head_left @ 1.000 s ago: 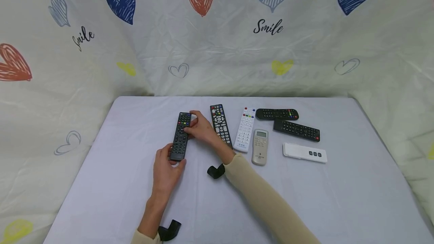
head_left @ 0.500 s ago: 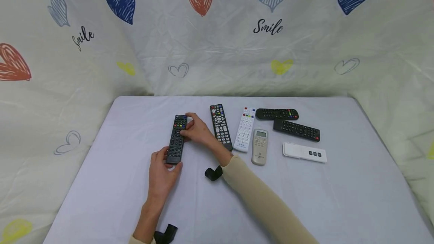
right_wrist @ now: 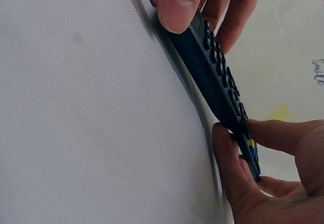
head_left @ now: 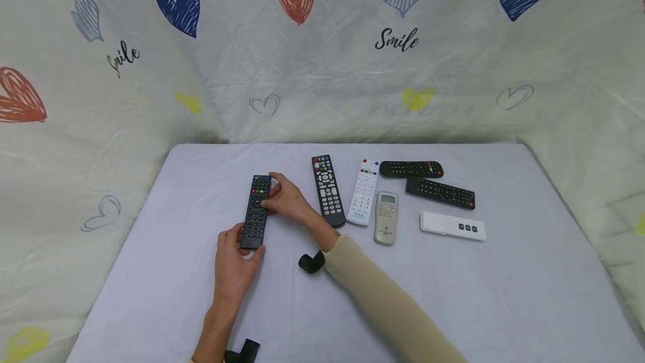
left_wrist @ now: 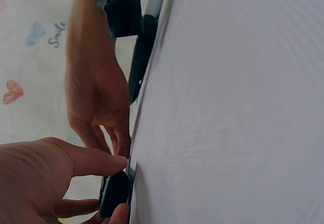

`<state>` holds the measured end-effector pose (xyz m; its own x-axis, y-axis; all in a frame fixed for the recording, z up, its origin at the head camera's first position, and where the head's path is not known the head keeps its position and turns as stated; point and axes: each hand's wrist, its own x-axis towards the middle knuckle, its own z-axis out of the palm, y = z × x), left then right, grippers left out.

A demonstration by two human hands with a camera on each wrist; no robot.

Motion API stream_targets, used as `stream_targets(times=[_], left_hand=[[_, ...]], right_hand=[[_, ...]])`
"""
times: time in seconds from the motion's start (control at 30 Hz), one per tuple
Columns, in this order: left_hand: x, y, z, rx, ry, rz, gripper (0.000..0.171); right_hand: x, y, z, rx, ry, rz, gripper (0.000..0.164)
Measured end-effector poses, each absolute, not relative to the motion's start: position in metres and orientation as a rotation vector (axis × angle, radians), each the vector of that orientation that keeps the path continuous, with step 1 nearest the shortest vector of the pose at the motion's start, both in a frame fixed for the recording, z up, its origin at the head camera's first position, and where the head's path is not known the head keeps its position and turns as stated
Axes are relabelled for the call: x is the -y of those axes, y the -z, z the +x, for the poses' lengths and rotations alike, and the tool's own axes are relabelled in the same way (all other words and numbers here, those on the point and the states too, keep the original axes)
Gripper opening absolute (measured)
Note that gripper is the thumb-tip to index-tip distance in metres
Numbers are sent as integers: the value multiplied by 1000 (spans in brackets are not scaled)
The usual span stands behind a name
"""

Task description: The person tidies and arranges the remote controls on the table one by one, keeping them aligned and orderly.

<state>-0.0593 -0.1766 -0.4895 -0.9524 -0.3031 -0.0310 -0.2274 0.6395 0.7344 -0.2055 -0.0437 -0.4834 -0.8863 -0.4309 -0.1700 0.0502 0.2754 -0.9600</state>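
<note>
A long black remote control (head_left: 255, 214) with rows of buttons is held between both hands, over the left part of the table. My left hand (head_left: 234, 270) grips its near end, thumb on the right edge and fingers on the left. Farther up, my right hand (head_left: 289, 200) pinches its right side, with the thumb on the button face and fingers beneath. In the right wrist view the remote control (right_wrist: 212, 77) is seen edge-on, close over the cloth. The left wrist view shows its dark near end (left_wrist: 115, 193) between the left thumb and fingers.
Right of the hands lie a black remote with white buttons (head_left: 330, 190), a white remote (head_left: 363, 192) and a beige remote with a small screen (head_left: 386, 218). Beyond are two black remotes (head_left: 411, 169) and a white one (head_left: 452, 226). White cloth covers the table (head_left: 478, 296).
Both hands have moved left and slightly toward the near edge, carrying the black remote control with them. The black remote with white buttons shows more fully now. The other remotes stay put.
</note>
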Motion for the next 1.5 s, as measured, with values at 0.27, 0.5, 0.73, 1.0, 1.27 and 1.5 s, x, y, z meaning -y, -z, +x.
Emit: stream_targets(times=[0.27, 0.5, 0.73, 1.0, 1.27, 1.5], left_hand=[[181, 489, -57, 2764, 1234, 450, 75], [181, 489, -54, 2759, 1230, 461, 74], [183, 487, -51, 2757, 1226, 480, 73], [187, 487, -48, 2765, 1208, 506, 73], [191, 487, -46, 2755, 1204, 514, 73], [194, 487, -45, 2747, 1201, 533, 72]], right_hand=[[48, 482, -203, -2211, 1608, -353, 82], [49, 482, -202, -2186, 1616, -353, 83], [54, 483, -201, -2167, 1628, -364, 83], [59, 482, -199, -2153, 1630, -363, 84], [65, 481, -198, -2181, 1595, -355, 84], [69, 478, -199, -2210, 1541, -367, 84]])
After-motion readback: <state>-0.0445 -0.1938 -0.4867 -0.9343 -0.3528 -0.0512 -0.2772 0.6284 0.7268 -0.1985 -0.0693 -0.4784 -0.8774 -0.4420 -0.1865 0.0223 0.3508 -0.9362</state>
